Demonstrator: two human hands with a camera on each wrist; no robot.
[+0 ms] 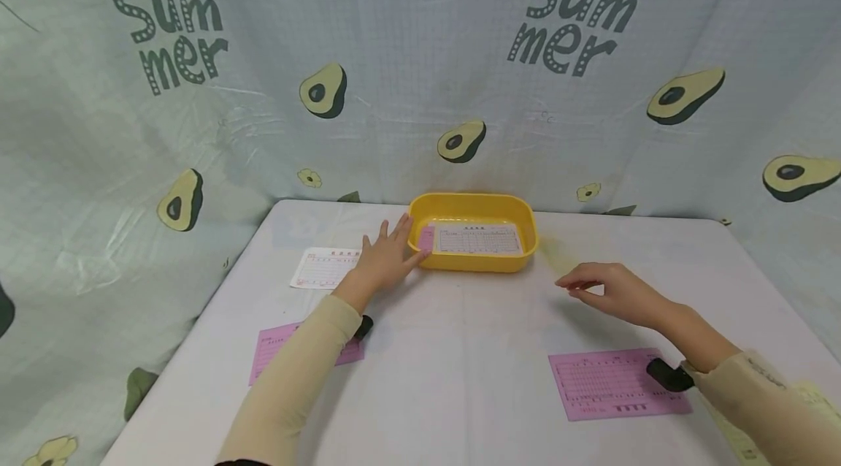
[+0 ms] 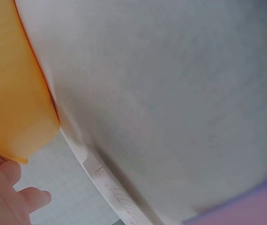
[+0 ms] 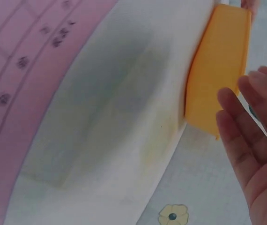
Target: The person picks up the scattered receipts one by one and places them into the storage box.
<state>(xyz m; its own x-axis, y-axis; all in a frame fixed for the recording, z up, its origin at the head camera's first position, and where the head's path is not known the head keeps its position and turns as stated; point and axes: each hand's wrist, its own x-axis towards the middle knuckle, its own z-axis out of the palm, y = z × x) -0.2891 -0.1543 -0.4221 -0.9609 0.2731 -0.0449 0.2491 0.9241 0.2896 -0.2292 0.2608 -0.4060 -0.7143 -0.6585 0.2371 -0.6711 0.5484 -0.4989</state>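
Note:
A yellow plastic basin (image 1: 479,262) stands at the back middle of the table, with a white printed slip (image 1: 485,238) and a pink slip (image 1: 425,238) inside. My left hand (image 1: 386,256) is at its left end, fingers spread and fairly straight. The left wrist view shows fingertips (image 2: 12,171) right at the basin's rim. My right hand (image 1: 611,291) hovers to the right of the basin, apart from it. Its fingers are loosely bent, and the right wrist view shows nothing held in them.
A white printed slip (image 1: 322,269) lies left of the basin. One pink slip (image 1: 279,342) is partly under my left forearm in view, another pink slip (image 1: 611,386) lies front right. Yellowish paper (image 1: 739,437) shows beside my right sleeve. An avocado-patterned curtain (image 1: 394,50) hangs behind the table.

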